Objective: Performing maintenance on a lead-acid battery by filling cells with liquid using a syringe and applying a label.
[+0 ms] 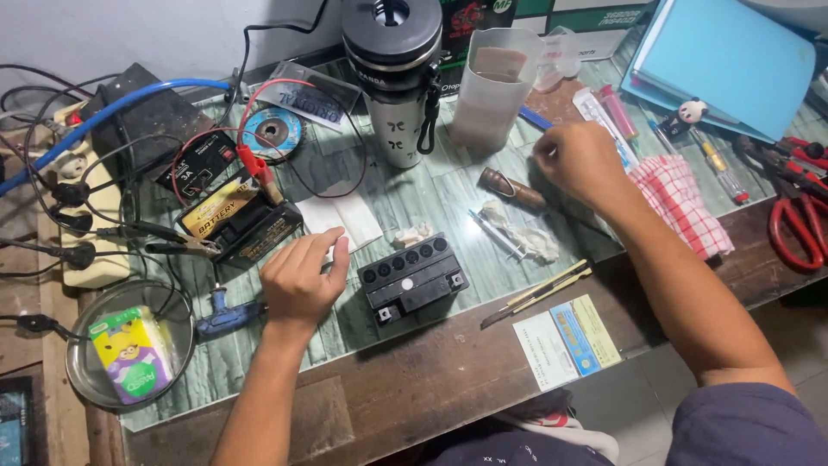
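Head view: left hand (pixel 297 280) near black battery (pixel 412 278), white-blue card (pixel 566 342) at table edge

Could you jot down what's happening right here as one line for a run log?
left hand: flat on table beside small black battery | right hand: fingers pinched near pens, contents unclear | second battery: clips attached

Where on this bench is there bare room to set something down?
Bare patches: the wooden front edge below the black six-capped battery, and the green tabletop between the left hand and the glass bowl. Crowded: the wired left side and the tools around the right hand.
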